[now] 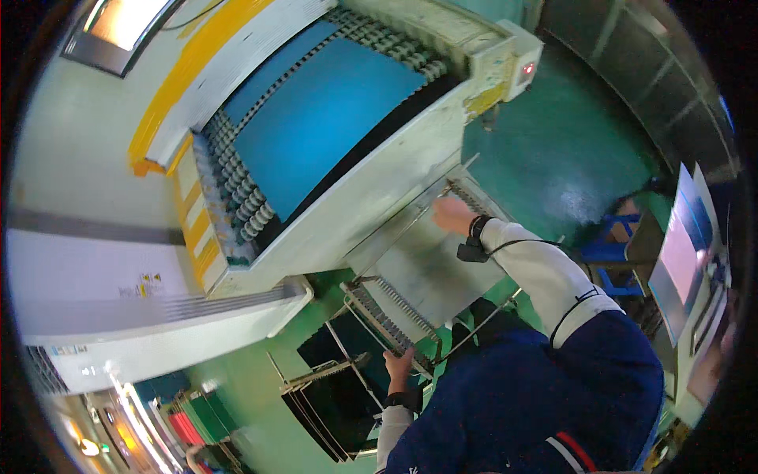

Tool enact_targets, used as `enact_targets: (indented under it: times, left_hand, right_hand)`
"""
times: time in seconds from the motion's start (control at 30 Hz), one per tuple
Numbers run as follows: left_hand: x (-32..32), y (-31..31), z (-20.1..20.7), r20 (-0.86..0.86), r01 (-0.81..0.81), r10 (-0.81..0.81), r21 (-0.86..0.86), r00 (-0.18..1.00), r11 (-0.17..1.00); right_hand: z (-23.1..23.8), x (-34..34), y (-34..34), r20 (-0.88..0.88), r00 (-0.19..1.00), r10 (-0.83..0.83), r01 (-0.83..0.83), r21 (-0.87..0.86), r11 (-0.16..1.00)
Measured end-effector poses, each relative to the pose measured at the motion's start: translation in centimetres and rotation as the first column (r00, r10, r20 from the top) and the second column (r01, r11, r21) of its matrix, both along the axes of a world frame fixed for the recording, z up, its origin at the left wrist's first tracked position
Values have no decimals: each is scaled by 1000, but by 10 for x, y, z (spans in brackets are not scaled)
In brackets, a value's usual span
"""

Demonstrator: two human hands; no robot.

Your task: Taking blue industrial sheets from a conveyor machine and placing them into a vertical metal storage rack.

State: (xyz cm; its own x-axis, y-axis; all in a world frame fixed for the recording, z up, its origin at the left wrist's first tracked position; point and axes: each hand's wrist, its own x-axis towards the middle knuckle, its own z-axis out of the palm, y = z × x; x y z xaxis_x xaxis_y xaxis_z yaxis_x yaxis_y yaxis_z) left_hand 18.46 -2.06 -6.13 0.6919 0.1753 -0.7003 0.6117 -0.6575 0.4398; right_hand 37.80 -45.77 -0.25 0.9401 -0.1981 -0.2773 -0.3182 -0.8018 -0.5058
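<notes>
Presently, left hand (399, 370) has fingers clamped on slotted rack (382, 317); right hand's (454, 216) finger grip unclear. Yellow labels (145, 284) on white housing (95, 257): illegible.

Pale glare spots the floor (570, 196); edges bend.

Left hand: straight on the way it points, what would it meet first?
The rack's slotted side bar; the left hand seems already against it, though depth is hard to judge.
</notes>
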Motion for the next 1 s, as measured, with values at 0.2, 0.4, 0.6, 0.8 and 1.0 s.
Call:
enact_targets:
  times: [0.2, 0.4, 0.6, 0.8, 1.0]
  left_hand:
    - [-7, -6, 5, 130, 89, -102, 104, 986, 991]
    - [9, -35, 49, -9, 1, -1, 56, 1000, 998]
    - [13, -33, 49, -54, 54, -53, 34, 997, 998]
    - [-2, -18, 35, 37, 21, -22, 33, 999, 999]
    - [-2, -14, 37, 48, 8, -9, 21, 999, 1000]
  right_hand:
    - [-17, 58, 19, 62, 992, 112, -110, -24, 994]
    - [-36, 89, 6, -131, 953, 274, -291, -136, 947]
    - [-54, 113, -22, -107, 722, 684, -692, -130, 710]
    - [-32, 123, 5, -159, 635, 756, -769, -224, 599]
    - [-22, 115, 25, -192, 832, 521, -554, -223, 802]
